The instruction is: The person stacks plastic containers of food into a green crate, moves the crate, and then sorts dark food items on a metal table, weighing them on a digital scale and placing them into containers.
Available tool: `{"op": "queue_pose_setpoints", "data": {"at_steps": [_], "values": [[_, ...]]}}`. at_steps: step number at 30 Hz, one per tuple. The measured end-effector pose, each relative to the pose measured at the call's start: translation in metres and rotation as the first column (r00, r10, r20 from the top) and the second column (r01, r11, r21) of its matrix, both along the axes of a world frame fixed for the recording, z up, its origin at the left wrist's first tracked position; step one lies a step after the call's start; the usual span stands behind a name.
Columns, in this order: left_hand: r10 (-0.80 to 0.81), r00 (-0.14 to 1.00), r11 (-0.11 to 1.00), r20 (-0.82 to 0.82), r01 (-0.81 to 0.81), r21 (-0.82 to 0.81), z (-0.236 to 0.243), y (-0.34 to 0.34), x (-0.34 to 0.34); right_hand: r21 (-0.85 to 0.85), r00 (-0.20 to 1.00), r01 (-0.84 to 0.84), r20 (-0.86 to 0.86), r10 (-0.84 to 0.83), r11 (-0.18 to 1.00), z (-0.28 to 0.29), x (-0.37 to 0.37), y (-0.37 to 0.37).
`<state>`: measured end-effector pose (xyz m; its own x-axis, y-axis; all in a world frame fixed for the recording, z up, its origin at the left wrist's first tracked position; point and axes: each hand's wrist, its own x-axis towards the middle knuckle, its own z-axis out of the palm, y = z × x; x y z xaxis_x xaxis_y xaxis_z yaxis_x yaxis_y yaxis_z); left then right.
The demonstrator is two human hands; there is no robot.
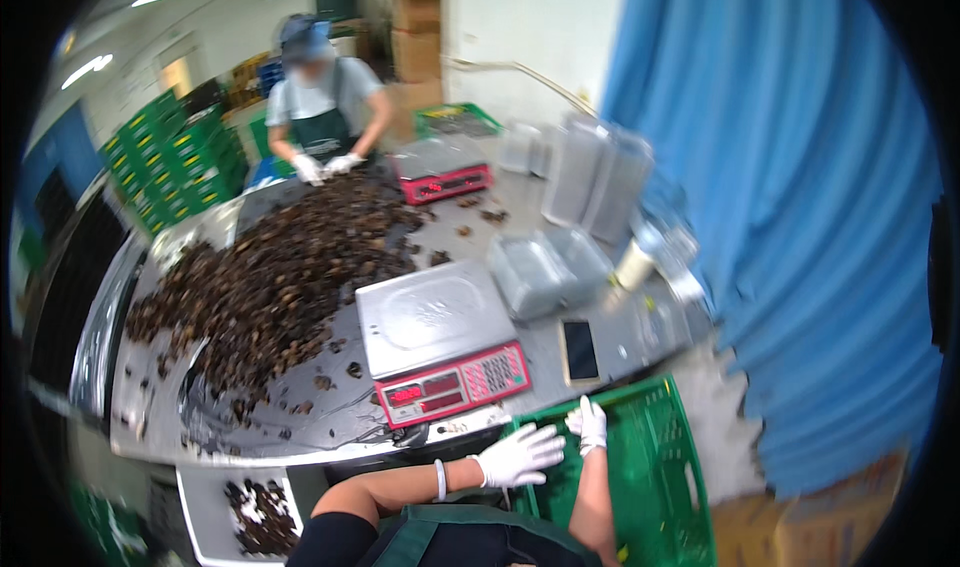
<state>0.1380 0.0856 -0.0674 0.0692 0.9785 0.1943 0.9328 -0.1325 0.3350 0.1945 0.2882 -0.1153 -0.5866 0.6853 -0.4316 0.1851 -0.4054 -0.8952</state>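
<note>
My left hand (518,457), in a white glove, is stretched out flat with its fingers apart over the near left edge of a green plastic crate (660,447). Close by on the right is my right hand (588,425), also white-gloved, over the crate near the table edge; its fingers point up and look apart. Nothing shows in either hand. Just beyond them on the metal table (330,422) stands a red weighing scale (435,312) with a bare steel pan. A phone with a dark screen (580,352) lies to its right.
A heap of small dark brown pieces (290,267) covers the table's left. Behind it a gloved person (330,117) works beside a second red scale (440,172). Clear plastic containers (550,270) are at right, before a blue curtain (780,187). A white bin (205,517) sits lower left.
</note>
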Motion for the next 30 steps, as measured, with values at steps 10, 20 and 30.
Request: {"op": "queue_pose_setpoints", "data": {"at_steps": [10,20,30], "values": [[0.118,0.993,0.992,0.015,-0.119,0.05,-0.018,0.024,0.001,0.165,0.225,-0.952,0.948,0.224,0.258,-0.112,0.285,-0.065],[0.096,0.995,0.993,0.025,-0.098,0.074,-0.022,0.015,-0.007,0.389,0.41,-0.871,0.912,0.007,0.299,-0.019,0.327,-0.095],[-0.019,0.809,0.807,0.587,-0.335,0.487,0.166,-0.098,-0.096,0.574,0.479,-0.581,0.815,-0.328,0.577,0.066,0.37,-0.142]]}}
